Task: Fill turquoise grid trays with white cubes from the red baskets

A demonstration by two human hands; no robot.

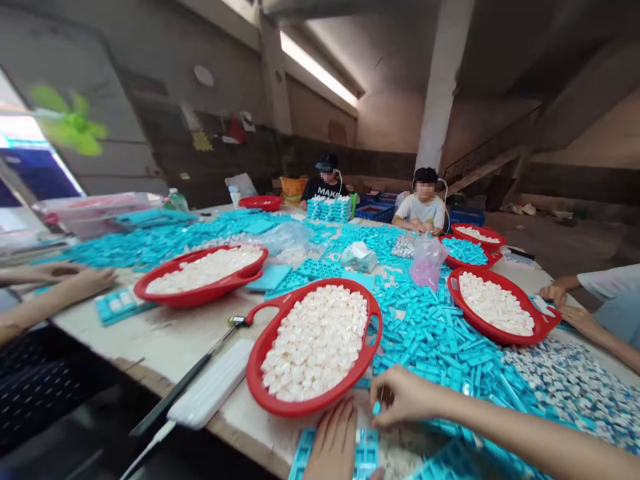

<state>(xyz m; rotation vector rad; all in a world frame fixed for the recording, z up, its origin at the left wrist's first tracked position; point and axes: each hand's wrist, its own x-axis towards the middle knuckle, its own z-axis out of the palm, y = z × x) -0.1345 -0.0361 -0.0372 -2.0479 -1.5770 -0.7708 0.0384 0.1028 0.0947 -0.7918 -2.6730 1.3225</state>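
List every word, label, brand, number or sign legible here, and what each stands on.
"MAK", start of a word on the far person's black shirt; the rest is too blurred to read.
Green-tinted bottle: any label is too small.
Wall paper: too blurred.
Nothing else is legible.

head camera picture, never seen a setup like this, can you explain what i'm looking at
No machine here: a person wears the camera, which looks forward and down, and this is its only picture. At the bottom, their left hand lies flat on a pocketed blue tray, while their right hand holds a small blue piece at its fingertips. On the table are red baskets of white pieces and heaped blue pieces. Other people sit around it.
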